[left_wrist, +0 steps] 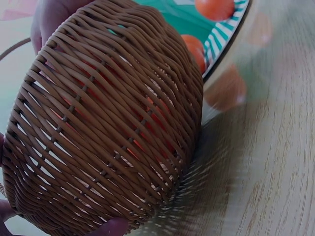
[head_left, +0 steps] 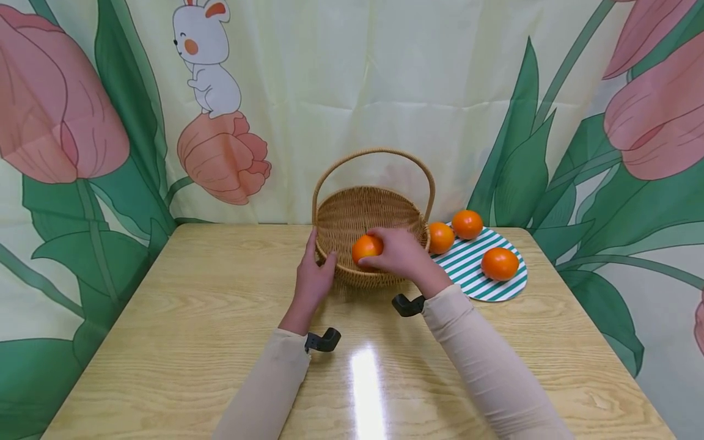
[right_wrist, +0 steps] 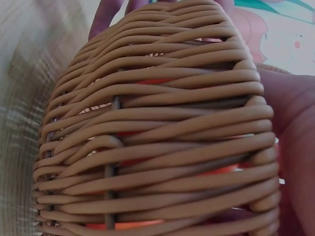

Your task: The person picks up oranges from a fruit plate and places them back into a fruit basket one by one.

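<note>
A round wicker basket (head_left: 370, 205) with a tall arched handle stands at the back of the table. My left hand (head_left: 315, 278) holds its left front side, thumb at the front rim. Over the basket's front right rim reaches my right hand (head_left: 401, 253), gripping an orange (head_left: 365, 249) inside the opening. Orange patches show through the weave (left_wrist: 108, 118) in the left wrist view; how many fruits lie inside is hidden. The right wrist view is mostly filled by the basket's wall (right_wrist: 162, 128), with the palm (right_wrist: 300, 142) beside it.
Right of the basket lies a green-and-white striped oval mat (head_left: 467, 269). On it are two oranges at the back, one orange (head_left: 467, 224) behind the other orange (head_left: 441, 238), and a third orange (head_left: 500, 264) further right. A printed curtain (head_left: 352, 91) hangs behind the wooden table (head_left: 192, 342).
</note>
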`<action>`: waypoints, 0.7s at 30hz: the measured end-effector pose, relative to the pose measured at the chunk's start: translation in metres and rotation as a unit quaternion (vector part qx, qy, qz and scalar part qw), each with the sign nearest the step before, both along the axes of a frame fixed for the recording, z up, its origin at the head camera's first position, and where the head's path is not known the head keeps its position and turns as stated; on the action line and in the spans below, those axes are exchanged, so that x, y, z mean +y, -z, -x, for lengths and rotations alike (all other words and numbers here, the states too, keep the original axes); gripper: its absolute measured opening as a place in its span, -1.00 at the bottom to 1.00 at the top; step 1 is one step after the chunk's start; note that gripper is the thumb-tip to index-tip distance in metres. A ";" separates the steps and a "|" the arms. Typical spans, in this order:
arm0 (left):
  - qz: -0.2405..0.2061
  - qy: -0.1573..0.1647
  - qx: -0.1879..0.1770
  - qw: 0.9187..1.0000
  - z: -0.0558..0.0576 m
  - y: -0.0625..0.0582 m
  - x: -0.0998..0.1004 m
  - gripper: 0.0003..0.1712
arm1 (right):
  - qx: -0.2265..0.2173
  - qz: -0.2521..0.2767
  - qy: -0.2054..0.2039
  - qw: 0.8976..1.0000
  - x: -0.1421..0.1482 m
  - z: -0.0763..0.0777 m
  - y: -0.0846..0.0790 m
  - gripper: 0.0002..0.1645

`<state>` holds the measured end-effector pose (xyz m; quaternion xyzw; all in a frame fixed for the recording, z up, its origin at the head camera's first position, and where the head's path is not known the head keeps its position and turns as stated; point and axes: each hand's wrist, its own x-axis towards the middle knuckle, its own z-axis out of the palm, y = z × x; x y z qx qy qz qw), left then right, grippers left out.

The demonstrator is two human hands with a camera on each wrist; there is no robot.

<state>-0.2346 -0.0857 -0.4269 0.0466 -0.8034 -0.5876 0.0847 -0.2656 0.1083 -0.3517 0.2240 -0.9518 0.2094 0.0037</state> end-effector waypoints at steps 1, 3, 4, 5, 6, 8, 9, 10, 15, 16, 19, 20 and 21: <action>0.002 0.000 0.000 1.000 0.000 0.000 0.000 -0.16 | -0.004 -0.001 -0.001 1.000 -0.001 0.001 0.001 -0.22; 0.004 0.001 0.000 1.000 0.000 0.000 0.000 -0.16 | -0.007 -0.007 -0.009 1.000 -0.002 0.004 0.002 -0.26; 0.004 0.002 0.001 1.000 0.000 0.000 0.000 -0.16 | -0.009 -0.011 -0.014 1.000 -0.003 0.005 0.003 -0.28; 0.006 0.001 0.000 1.000 0.000 0.000 0.000 -0.16 | -0.010 -0.016 -0.020 1.000 -0.003 0.006 0.004 -0.29; 0.006 0.002 -0.001 1.000 0.000 0.000 0.000 -0.16 | -0.012 -0.019 -0.025 0.999 -0.003 0.007 0.004 -0.31; 0.006 0.005 -0.001 1.000 0.000 -0.001 0.000 -0.16 | -0.015 -0.029 -0.034 0.999 -0.004 0.009 0.004 -0.36; 0.006 0.005 -0.001 1.000 0.000 -0.002 0.000 -0.16 | -0.017 -0.035 -0.038 0.999 -0.004 0.009 0.004 -0.37; 0.008 0.005 -0.001 1.000 0.000 -0.002 0.000 -0.16 | -0.018 -0.040 -0.042 0.998 -0.004 0.009 0.004 -0.39; 0.009 0.002 0.005 1.000 0.000 -0.002 0.000 -0.15 | -0.033 -0.071 -0.056 0.995 -0.005 0.011 0.002 -0.45; 0.009 0.000 0.008 1.000 0.000 -0.001 0.000 -0.15 | -0.037 -0.077 -0.056 0.995 -0.005 0.011 0.002 -0.46; 0.008 -0.001 0.011 1.000 0.001 0.001 0.000 -0.15 | -0.053 -0.094 -0.054 0.993 -0.006 0.013 0.002 -0.42; 0.007 -0.002 0.012 1.000 0.001 0.001 0.000 -0.15 | -0.059 -0.098 -0.053 0.992 -0.006 0.013 0.002 -0.41; 0.008 -0.002 0.010 1.000 0.000 0.002 0.000 -0.15 | -0.065 -0.102 -0.050 0.991 -0.006 0.013 0.002 -0.39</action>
